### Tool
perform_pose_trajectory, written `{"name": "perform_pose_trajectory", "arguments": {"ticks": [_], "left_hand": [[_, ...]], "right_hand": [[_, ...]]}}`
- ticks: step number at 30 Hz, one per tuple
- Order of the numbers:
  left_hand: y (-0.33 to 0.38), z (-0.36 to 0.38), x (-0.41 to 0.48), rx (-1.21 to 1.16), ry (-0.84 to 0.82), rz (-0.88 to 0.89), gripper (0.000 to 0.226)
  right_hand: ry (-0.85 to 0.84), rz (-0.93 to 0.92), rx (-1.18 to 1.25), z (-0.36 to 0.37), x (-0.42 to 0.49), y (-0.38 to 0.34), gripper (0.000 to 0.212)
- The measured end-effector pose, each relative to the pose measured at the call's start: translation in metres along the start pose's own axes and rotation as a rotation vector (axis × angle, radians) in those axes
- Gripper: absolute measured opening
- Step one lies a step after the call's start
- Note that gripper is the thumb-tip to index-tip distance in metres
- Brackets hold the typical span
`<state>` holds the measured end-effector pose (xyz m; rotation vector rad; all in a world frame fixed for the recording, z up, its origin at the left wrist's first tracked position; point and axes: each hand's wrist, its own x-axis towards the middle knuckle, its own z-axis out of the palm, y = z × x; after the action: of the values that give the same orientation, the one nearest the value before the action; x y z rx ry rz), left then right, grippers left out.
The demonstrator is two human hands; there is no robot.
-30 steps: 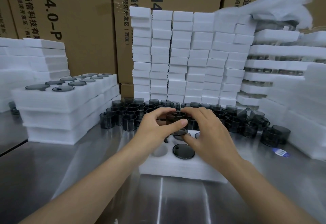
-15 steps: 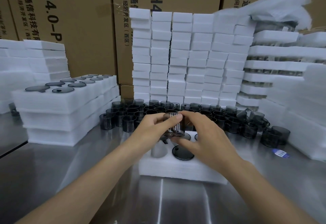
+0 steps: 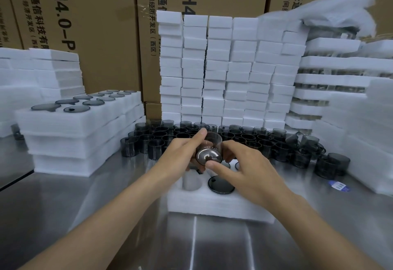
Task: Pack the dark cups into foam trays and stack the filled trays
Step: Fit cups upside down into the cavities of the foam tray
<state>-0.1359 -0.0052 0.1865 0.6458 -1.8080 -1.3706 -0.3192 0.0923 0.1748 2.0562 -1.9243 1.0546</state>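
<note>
My left hand (image 3: 180, 152) and my right hand (image 3: 248, 172) both hold one dark translucent cup (image 3: 209, 149) above a white foam tray (image 3: 219, 203) on the steel table. The cup lies tipped, its round base facing me, with my left fingers wrapped over its wall and my right fingertips pinching the base edge. One cup (image 3: 221, 185) sits seated in a tray hole, next to a bare hole (image 3: 191, 181). Several loose dark cups (image 3: 251, 140) crowd the table behind the tray.
A stack of filled foam trays (image 3: 80, 133) stands at the left. Tall columns of foam blocks (image 3: 225, 70) rise behind the cups, with more foam stacks (image 3: 348, 91) at the right and cardboard boxes (image 3: 102, 31) behind. A small blue label (image 3: 339, 185) lies on the table at the right.
The cup in my hands has tipped from upright so that its base now faces me. Both hands stayed above the far end of the tray.
</note>
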Motion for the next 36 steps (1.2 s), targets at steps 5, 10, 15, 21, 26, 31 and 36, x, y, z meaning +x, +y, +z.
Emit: {"name": "perform_pose_trajectory", "arguments": {"ticks": [5,10,15,21,26,31,36], "left_hand": [[0.007,-0.020,0.003,0.169,-0.106,0.063,0.042],[0.012,-0.050,0.005,0.273,-0.099,0.037,0.066],[0.017,-0.072,0.004,0.376,-0.228,-0.003,0.065],[0.018,-0.085,0.004,0.439,-0.373,-0.076,0.064],[0.022,-0.084,0.001,0.487,-0.385,-0.052,0.062],[0.021,-0.075,0.000,0.552,-0.397,-0.023,0.058],[0.023,-0.076,-0.001,0.585,-0.409,-0.055,0.055]], "right_hand": [[-0.003,-0.003,0.011,0.001,0.001,0.002,0.053],[-0.005,-0.037,0.011,0.002,-0.001,0.006,0.064],[-0.038,-0.078,-0.004,0.004,-0.002,0.006,0.065],[-0.049,-0.075,0.024,0.004,0.000,0.010,0.056],[-0.059,-0.076,0.013,0.006,0.000,0.012,0.054],[-0.060,-0.071,0.006,0.007,0.001,0.013,0.052],[-0.069,-0.064,0.005,0.006,0.001,0.012,0.050]]}}
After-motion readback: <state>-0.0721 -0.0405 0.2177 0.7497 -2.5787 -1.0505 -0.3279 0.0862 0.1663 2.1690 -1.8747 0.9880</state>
